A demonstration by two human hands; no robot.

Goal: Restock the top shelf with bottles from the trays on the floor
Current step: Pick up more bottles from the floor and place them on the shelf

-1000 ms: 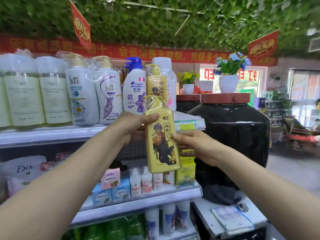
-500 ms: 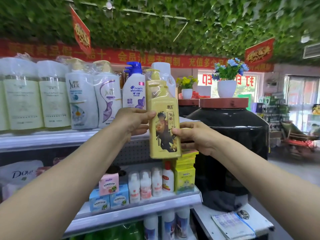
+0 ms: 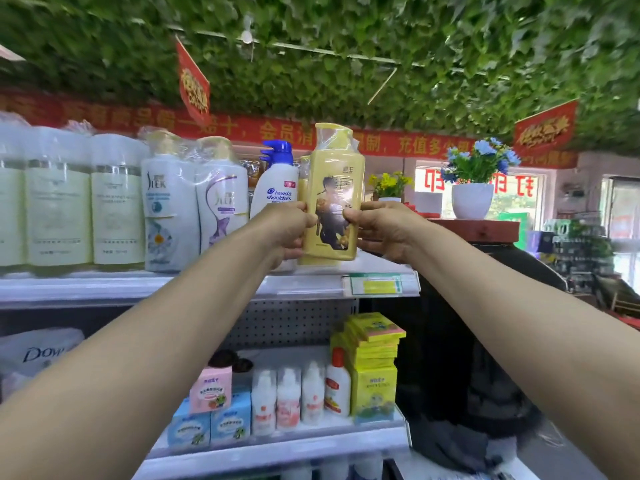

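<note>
Both hands were on it: the left hand [image 3: 287,230] curled its fingers round the left edge of the yellow bottle [image 3: 334,195] and the right hand [image 3: 382,230] pinched the right edge, a 2-handed grip with the bottle held upright between them. The bottle's base sat level with the right end of the top shelf [image 3: 207,285], though whether it touched the shelf or hovered just over it could not be told.

Over on the far left stood the pale green bottles [image 3: 59,199], wrapped in clear film. Next along came 2 white bottles [image 3: 194,202] in plastic wrap, then the white bottle with the blue cap [image 3: 275,181], just left of the yellow one and partly behind the left hand. Another yellow bottle showed as a sliver directly behind the held one.

A yellow-green price tag [image 3: 375,284] clung to the shelf edge below the right hand. Further right, a white pot of blue flowers [image 3: 472,199] sat on a red-brown lid.
</note>
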